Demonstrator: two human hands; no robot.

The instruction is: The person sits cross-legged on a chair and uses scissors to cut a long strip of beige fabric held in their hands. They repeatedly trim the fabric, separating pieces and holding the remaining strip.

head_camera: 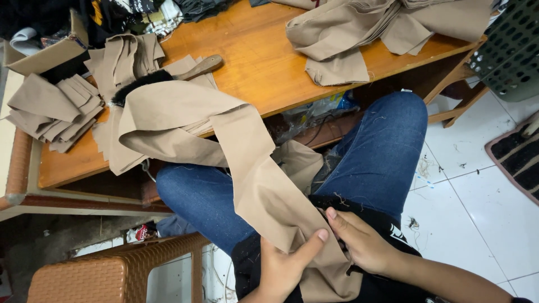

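Observation:
A long tan fabric strip (247,168) runs from the wooden table (264,62) down across my blue-jeaned lap. My left hand (286,264) grips its lower end, thumb pressed on top of the cloth. My right hand (362,241) touches the same end from the right, fingers pinching at the fabric's edge. The strip's upper part folds over on the table's front edge next to a wooden-handled brush with black bristles (168,76).
Stacks of tan cut pieces lie at the table's left (53,109) and a larger heap at the back right (370,33). A brown woven plastic stool (118,269) stands lower left. A green perforated basket (514,50) sits at right above white floor tiles and a dark mat (519,157).

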